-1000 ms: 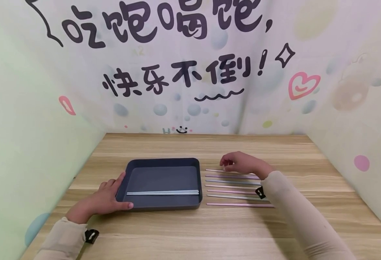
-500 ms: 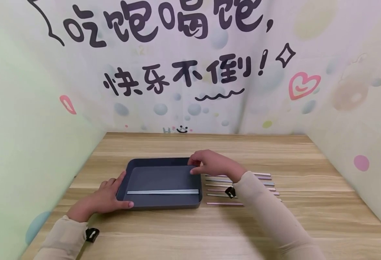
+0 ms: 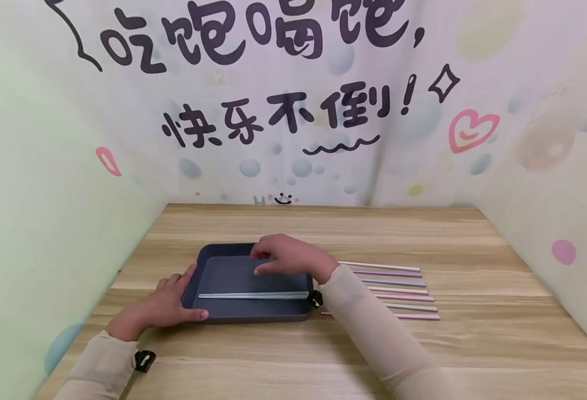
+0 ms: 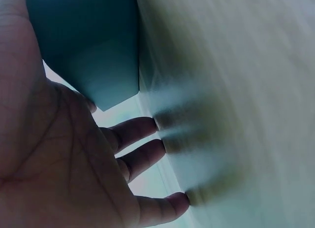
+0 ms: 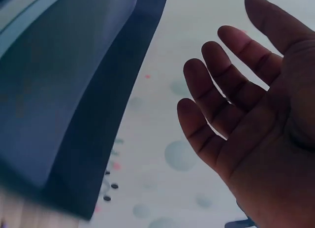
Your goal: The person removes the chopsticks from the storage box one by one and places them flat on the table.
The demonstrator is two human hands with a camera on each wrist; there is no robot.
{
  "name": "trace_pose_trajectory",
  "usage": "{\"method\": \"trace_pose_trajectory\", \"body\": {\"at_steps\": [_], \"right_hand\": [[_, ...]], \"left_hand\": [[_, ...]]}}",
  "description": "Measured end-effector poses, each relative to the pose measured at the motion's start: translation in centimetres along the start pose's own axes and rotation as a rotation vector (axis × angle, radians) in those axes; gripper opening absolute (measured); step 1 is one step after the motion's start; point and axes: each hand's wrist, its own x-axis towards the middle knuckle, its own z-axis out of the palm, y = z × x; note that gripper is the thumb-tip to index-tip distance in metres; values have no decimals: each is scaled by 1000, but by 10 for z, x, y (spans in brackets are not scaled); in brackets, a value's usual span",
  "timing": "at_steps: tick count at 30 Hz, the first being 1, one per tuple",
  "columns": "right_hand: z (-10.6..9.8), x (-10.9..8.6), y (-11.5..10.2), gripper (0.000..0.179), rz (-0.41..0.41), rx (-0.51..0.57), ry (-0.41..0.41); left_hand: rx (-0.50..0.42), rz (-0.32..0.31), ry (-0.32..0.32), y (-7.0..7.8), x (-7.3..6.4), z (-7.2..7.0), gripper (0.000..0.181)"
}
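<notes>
A dark grey rectangular tray [image 3: 228,272] sits on the wooden table, and a few pale blue chopsticks [image 3: 253,295] lie lengthwise in its front part. My left hand [image 3: 165,305] rests at the tray's front left corner, thumb at the front rim and fingers along the left side. In the left wrist view, several fingertips of the left hand [image 4: 69,154] touch the table beside the tray [image 4: 93,46]. Over the tray's right half hovers my right hand [image 3: 290,258]; the right wrist view shows that hand [image 5: 251,105] with loosely bent fingers and nothing held.
Several chopsticks [image 3: 408,299] in pink, purple, blue and white lie in a row right of the tray, partly hidden by the right sleeve [image 3: 368,322]. A printed cloth wall [image 3: 293,166] stands behind the table [image 3: 253,355], with side walls left and right.
My right hand has moved left from above the row of chopsticks to over the tray. The left hand has stayed at the tray's corner, and the chopsticks lie as before.
</notes>
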Motion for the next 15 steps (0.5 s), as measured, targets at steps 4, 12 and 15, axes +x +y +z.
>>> {"method": "trace_pose_trajectory", "body": {"at_steps": [4, 12, 15], "right_hand": [[5, 11, -1, 30, -7, 24, -9], [34, 32, 9, 24, 9, -58, -50], [48, 39, 12, 21, -11, -112, -85]], "left_hand": [[0, -5, 2, -1, 1, 1, 122], [12, -13, -1, -1, 4, 0, 122], [13, -17, -10, -1, 4, 0, 122]]}}
